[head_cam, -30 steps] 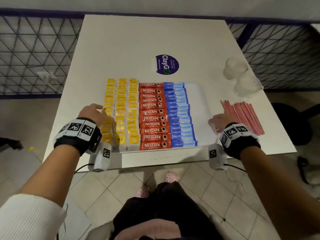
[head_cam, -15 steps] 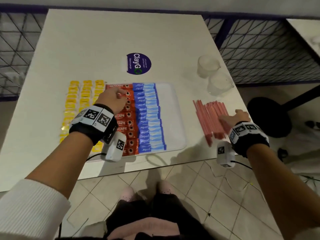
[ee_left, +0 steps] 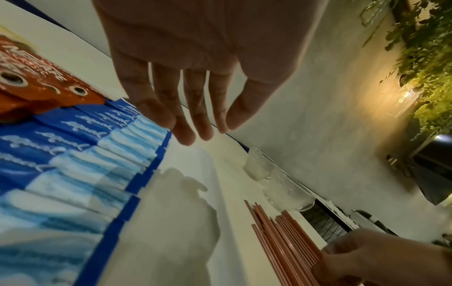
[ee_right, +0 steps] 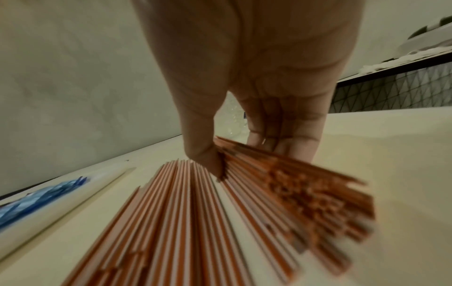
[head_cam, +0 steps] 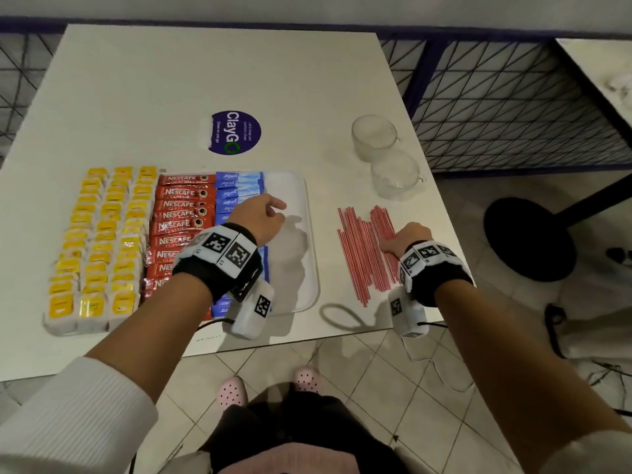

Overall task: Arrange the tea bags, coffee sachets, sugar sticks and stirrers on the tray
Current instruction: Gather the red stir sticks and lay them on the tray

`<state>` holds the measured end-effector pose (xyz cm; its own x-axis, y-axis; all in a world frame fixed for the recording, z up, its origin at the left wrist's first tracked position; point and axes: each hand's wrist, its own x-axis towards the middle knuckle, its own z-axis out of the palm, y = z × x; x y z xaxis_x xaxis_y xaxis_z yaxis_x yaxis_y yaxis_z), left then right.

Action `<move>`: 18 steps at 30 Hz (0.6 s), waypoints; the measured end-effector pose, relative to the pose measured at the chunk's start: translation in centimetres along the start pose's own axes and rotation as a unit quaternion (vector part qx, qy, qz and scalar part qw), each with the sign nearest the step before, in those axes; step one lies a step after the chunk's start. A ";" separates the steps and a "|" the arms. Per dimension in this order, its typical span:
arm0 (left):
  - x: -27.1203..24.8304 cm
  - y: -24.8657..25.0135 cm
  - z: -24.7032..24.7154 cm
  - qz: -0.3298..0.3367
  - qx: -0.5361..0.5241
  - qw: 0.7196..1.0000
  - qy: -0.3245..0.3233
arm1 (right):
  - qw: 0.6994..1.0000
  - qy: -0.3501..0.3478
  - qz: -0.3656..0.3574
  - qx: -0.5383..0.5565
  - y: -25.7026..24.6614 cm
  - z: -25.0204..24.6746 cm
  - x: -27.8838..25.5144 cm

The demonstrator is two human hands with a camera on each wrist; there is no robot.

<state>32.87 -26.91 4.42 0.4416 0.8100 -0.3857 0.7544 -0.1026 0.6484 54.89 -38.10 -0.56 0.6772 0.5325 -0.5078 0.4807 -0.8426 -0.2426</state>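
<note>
While red stirrers lie loose on the table between the tray's right rim and the table's right edge, right hand pinches a bunch of them, thumb against fingers; left hand hovers over the tray's bare right strip, fingers straight, empty; sugar sticks, coffee sachets fill the tray's left; tea bags just left of it; two glass cups near far right corner.

left hand: moved from coffee sachets to tray's bare strip | right hand: gathering stirrers
</note>
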 end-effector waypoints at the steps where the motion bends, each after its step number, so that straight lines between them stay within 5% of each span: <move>1: -0.1 0.2 0.4 0.001 0.003 1.000 -0.002 | 1.000 0.005 -0.006 -0.005 0.0 0.0 0.1; 10: -0.5 1.9 3.3 0.003 0.031 0.998 -0.056 | 0.990 0.012 -0.088 -0.112 -0.5 0.9 -0.2; 18: -0.4 2.8 4.8 0.003 -0.001 0.993 -0.117 | 0.992 -0.026 -0.074 -0.094 -0.3 0.2 0.3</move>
<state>37.16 -30.34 3.27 0.5472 0.6530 -0.5236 0.7502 -0.1052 0.6528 54.82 -37.75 -0.85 0.5630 0.6409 -0.5218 0.6719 -0.7226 -0.1625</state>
